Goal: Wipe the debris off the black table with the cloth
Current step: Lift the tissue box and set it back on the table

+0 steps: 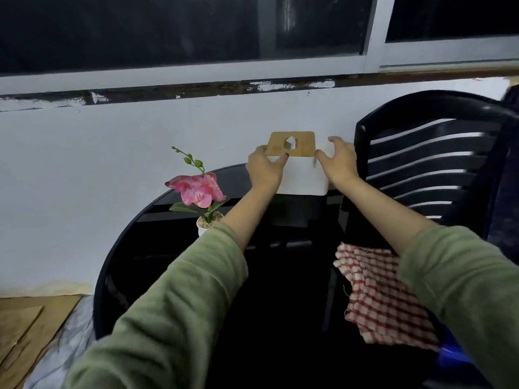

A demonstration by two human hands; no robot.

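Observation:
A round black table (157, 248) fills the middle of the head view. A red-and-white checked cloth (376, 293) lies crumpled on its right side, partly under my right sleeve. At the far edge stands a white tissue box (302, 176) with a wooden lid (292, 143). My left hand (265, 169) grips the box's left end and my right hand (338, 161) grips its right end. I cannot make out any debris on the dark tabletop.
A small white pot with a pink artificial orchid (200, 192) stands left of the box. A black plastic chair (432, 164) is pushed against the table's right side. Behind runs a white wall (98, 164) under dark windows. Cardboard (25, 327) lies on the floor at lower left.

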